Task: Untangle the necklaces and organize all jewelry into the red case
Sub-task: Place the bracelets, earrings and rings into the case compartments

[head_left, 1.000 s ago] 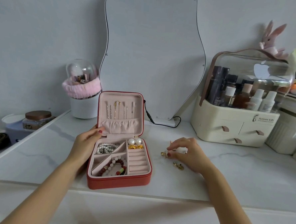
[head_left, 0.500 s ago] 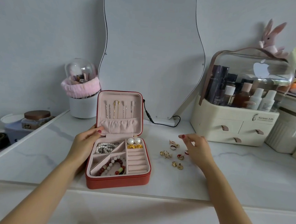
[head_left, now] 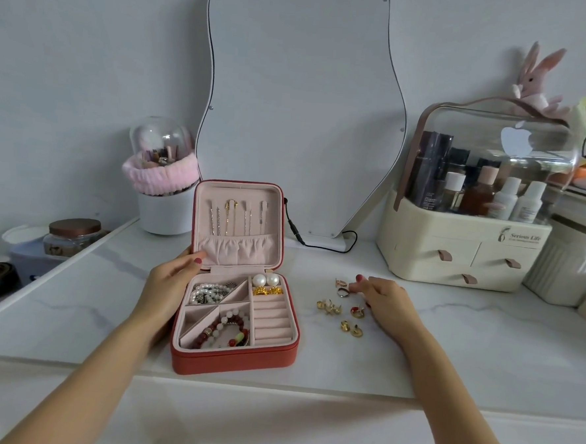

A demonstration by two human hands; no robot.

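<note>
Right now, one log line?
left hand: steadies red case | right hand: reaching at rings | rings: outside case

Both bare forearms reach forward from the lower corners. The left hand (head_left: 171,279) lies palm-down, fingers loosely extended, thumb forward. The right hand (head_left: 384,297) hovers low, fingers curled, thumb and forefinger drawn together.
</note>
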